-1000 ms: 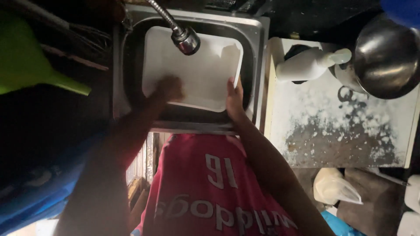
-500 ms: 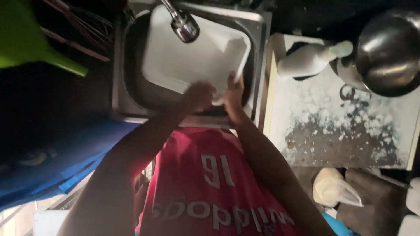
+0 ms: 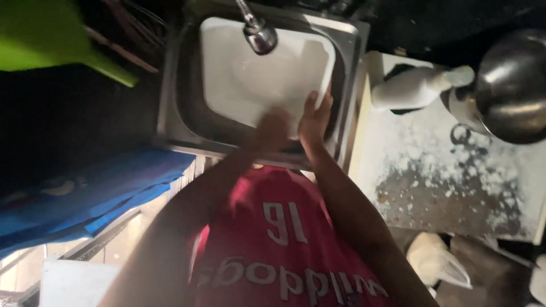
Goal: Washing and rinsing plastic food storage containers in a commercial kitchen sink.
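A white square tray [image 3: 250,79] lies tilted in the steel sink [image 3: 170,113], under the metal tap head [image 3: 260,37]. My right hand [image 3: 314,119] grips the tray's near right corner, fingers over its rim. My left hand [image 3: 272,129] is blurred and rests flat on the tray's near edge, right beside the right hand. Whether it holds a cloth or sponge cannot be seen.
A white pump bottle [image 3: 418,88] lies on the worn white counter [image 3: 455,170] right of the sink, with a steel bowl [image 3: 512,85] behind it. A green plastic piece [image 3: 51,40] sits at far left, a blue cloth [image 3: 85,193] below it.
My left hand slid rightward along the tray's near edge until it is next to my right hand. The right hand kept its grip on the corner.
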